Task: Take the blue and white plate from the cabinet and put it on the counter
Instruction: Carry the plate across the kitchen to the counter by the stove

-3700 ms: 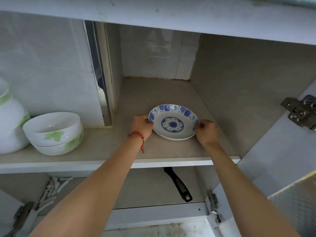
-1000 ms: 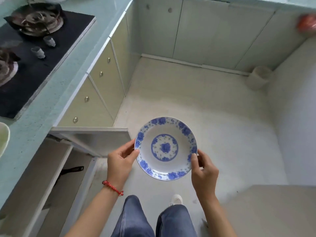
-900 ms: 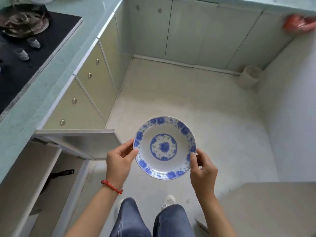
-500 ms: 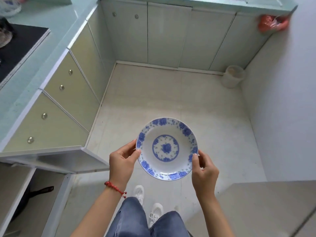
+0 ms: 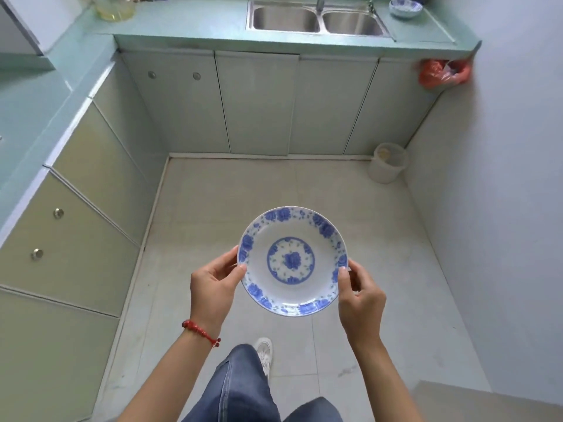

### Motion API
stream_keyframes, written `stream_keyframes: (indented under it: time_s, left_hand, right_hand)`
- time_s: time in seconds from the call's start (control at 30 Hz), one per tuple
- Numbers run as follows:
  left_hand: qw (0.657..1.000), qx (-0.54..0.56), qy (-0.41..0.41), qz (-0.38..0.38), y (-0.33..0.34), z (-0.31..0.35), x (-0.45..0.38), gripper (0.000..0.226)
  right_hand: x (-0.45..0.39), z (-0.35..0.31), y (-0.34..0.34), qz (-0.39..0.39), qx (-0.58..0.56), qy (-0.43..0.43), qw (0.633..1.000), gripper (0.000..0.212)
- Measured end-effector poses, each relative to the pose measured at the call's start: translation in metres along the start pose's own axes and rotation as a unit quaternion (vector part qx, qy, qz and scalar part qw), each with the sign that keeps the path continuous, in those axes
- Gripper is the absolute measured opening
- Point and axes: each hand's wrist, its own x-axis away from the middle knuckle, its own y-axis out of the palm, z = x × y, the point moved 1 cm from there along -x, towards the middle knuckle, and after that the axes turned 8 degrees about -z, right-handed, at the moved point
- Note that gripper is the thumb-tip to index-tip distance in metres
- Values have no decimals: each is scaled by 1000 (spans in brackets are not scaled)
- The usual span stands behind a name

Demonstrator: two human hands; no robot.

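Note:
I hold the blue and white plate (image 5: 293, 261) level in the air over the tiled floor, face up, with a blue flower ring on its rim and a blue medallion in the middle. My left hand (image 5: 213, 284) grips its left edge, thumb on the rim. My right hand (image 5: 359, 295) grips its right edge the same way. The pale green counter (image 5: 189, 22) runs along the far wall and down the left side, well away from the plate.
A double steel sink (image 5: 316, 18) sits in the far counter, with a small blue and white bowl (image 5: 405, 7) to its right. A white bin (image 5: 387, 162) stands on the floor by the right wall. An orange bag (image 5: 441, 74) hangs at the counter's end. Closed cabinet doors (image 5: 259, 102) line the walls.
The plate came off the cabinet shelf in both hands. Over the last second the view swung away from the stove and the open cabinet toward the sink counter; the grip on the plate is unchanged.

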Motion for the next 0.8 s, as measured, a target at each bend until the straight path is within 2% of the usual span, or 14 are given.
stream_keyframes:
  time_s: [0.37, 0.8]
  left_hand:
    - [1000, 5, -16, -12, 67, 28, -177, 36]
    - [995, 20, 11, 101, 149, 71, -363, 34]
  right_hand:
    - [-184, 10, 25, 15, 7, 20, 1000, 19]
    - [-438, 7, 56, -82, -13, -51, 995, 18]
